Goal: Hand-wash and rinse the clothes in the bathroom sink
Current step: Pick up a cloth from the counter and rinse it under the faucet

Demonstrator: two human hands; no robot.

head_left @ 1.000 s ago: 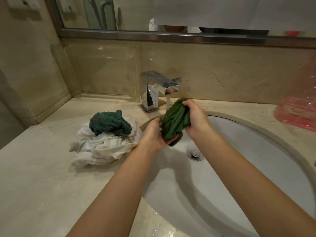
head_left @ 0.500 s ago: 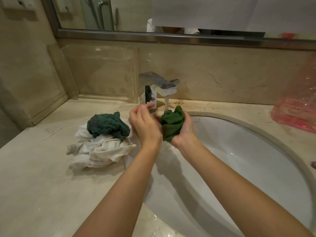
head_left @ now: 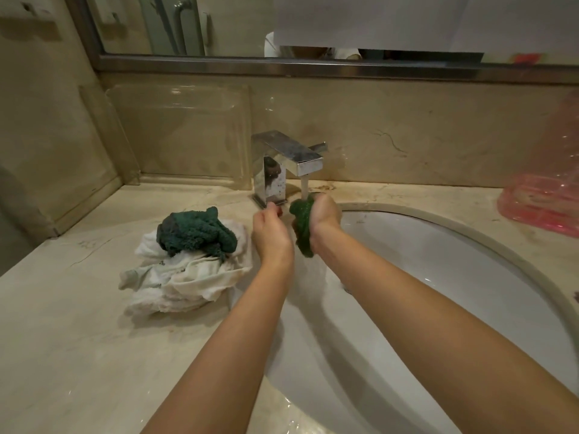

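Note:
Water runs from the square chrome tap (head_left: 288, 164) onto a wet green cloth (head_left: 302, 223), which my right hand (head_left: 326, 219) squeezes over the white sink (head_left: 470, 277). My left hand (head_left: 269, 233) is just left of the cloth with fingers loosely curled, holding nothing that I can see. On the counter to the left lies a dark green cloth (head_left: 194, 231) on top of a crumpled white garment (head_left: 188, 277).
A pink translucent plastic container (head_left: 545, 202) stands at the right on the beige marble counter (head_left: 78, 339). A mirror (head_left: 219, 23) runs along the wall above. The wall corner closes the left side.
My left hand has let go of the green cloth and moved a little left. My right hand has lifted the cloth up under the tap's stream.

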